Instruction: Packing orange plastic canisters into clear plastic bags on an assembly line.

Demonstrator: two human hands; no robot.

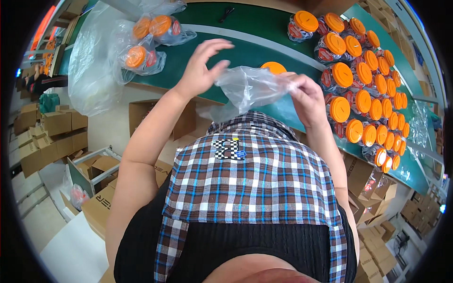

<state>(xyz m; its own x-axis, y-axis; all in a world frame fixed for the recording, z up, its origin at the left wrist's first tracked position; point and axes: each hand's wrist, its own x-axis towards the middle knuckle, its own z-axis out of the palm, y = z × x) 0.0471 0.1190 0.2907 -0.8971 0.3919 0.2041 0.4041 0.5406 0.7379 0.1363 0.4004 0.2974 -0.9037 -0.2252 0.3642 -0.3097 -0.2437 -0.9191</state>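
A clear plastic bag (247, 89) hangs in front of me over the near edge of the green table. My right hand (307, 94) pinches the bag's right end between thumb and fingers. Close to the bag's left end is my left hand (204, 66), its fingers apart and curved, holding nothing. Just behind the bag stands a jar with an orange lid (273, 67); the bag hides most of its body.
Many orange-lidded jars (340, 109) crowd the table's right side. At the left lie several bagged jars (136, 56) beside a large heap of clear plastic bags (94, 61). A small black cable (227, 14) lies at the back. Cardboard boxes (56, 123) stand on the floor.
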